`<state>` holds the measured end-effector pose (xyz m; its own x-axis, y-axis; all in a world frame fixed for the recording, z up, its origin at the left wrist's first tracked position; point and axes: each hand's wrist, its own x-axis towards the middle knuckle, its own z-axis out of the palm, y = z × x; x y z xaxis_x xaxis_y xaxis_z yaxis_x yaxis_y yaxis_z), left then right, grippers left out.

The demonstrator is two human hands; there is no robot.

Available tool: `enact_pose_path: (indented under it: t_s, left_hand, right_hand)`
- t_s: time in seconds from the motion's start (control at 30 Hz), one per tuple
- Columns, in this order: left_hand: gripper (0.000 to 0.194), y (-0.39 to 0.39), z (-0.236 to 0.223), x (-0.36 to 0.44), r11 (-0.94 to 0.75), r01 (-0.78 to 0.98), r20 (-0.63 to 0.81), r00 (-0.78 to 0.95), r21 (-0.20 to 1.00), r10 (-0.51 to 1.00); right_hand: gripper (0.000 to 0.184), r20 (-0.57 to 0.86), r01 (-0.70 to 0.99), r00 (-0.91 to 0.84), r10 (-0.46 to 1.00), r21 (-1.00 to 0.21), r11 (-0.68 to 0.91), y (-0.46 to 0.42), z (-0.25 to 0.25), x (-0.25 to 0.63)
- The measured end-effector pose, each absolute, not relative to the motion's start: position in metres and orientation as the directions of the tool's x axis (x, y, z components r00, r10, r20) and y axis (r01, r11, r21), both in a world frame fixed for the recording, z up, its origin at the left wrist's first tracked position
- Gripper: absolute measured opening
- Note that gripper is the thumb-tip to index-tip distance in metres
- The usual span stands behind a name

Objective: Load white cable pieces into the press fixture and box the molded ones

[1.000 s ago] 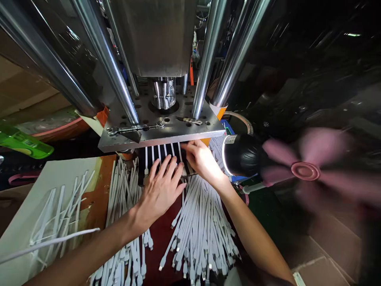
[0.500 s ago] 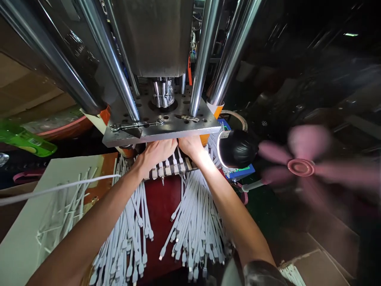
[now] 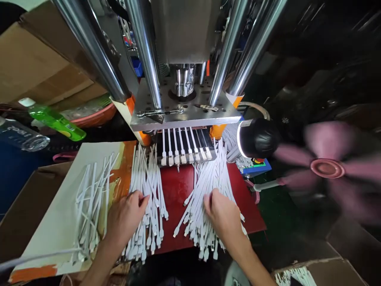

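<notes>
My left hand (image 3: 126,216) is curled at the left edge of a bundle of white cables (image 3: 153,226) with plugs on their ends. My right hand (image 3: 223,214) is bent over a second bundle of white cables (image 3: 205,234). Fingers on both hands are closed; whatever lies inside them is hidden. Beyond them, a row of white cables with light plugs lies side by side across a dark slotted mould (image 3: 186,158). Their far ends run beneath the thick steel plate (image 3: 190,119) of a press.
A wrench (image 3: 160,112) lies on the press plate. To the right stand a black lamp (image 3: 258,137) and a spinning pink fan (image 3: 327,169). At left, loose cables (image 3: 92,198) lie on a pale board (image 3: 59,206), with a green bottle (image 3: 56,119) behind.
Both hands have drawn back from beneath the press plate toward me and down to the cable bundles. The mould with its row of cables is now uncovered. The view has shifted left.
</notes>
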<state>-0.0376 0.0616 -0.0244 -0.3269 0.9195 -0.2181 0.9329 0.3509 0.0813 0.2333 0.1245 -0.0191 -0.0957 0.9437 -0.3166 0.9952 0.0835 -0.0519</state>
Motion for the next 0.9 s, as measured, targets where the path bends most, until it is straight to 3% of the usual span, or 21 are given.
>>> enact_pose_path:
  t_s: [0.1,0.17,0.27,0.33,0.43,0.53,0.63,0.77,0.9]
  left_hand:
    - [0.028,0.069,-0.030,-0.049,0.408,0.875,-0.209,-0.362,0.261,0.909]
    - [0.026,0.068,-0.024,-0.055,0.429,0.776,-0.200,-0.380,0.463,0.903]
    - [0.032,0.060,-0.014,-0.053,0.437,0.439,-0.348,-0.271,0.785,0.897]
    - [0.037,0.053,-0.013,-0.040,0.488,0.175,-0.473,-0.123,0.855,0.873]
    - [0.045,0.041,-0.019,-0.010,0.527,-0.041,-0.526,0.029,0.849,0.850]
    - [0.046,0.028,-0.022,0.015,0.473,-0.061,-0.466,0.103,0.879,0.879]
    - [0.041,0.016,-0.014,0.028,0.363,0.061,-0.368,0.096,0.930,0.925]
    - [0.027,0.001,0.000,0.031,0.223,0.335,-0.255,0.054,0.916,0.965]
    - [0.022,-0.002,0.003,0.028,0.059,0.459,-0.220,0.305,0.886,0.927]
  right_hand:
    - [0.028,-0.327,0.991,-0.049,0.944,-0.134,0.005,0.131,-0.024,0.235]
    - [0.025,-0.270,0.938,-0.090,0.959,-0.347,-0.010,0.133,-0.023,0.241]
    - [0.030,-0.127,0.602,-0.218,0.968,-0.798,0.031,0.121,-0.018,0.247]
    - [0.035,-0.087,0.337,-0.291,0.953,-0.941,0.017,0.102,-0.013,0.243]
    - [0.032,-0.083,0.199,-0.426,0.901,-0.980,0.003,0.070,-0.007,0.225]
    - [0.026,-0.095,0.199,-0.545,0.833,-0.980,0.018,0.052,-0.005,0.214]
    - [0.020,-0.157,0.183,-0.646,0.747,-0.982,-0.049,0.052,-0.004,0.221]
    - [0.028,-0.299,0.091,-0.663,0.687,-0.942,-0.323,0.064,-0.002,0.234]
    - [0.046,-0.359,-0.127,-0.572,0.738,-0.850,-0.512,0.070,-0.008,0.222]
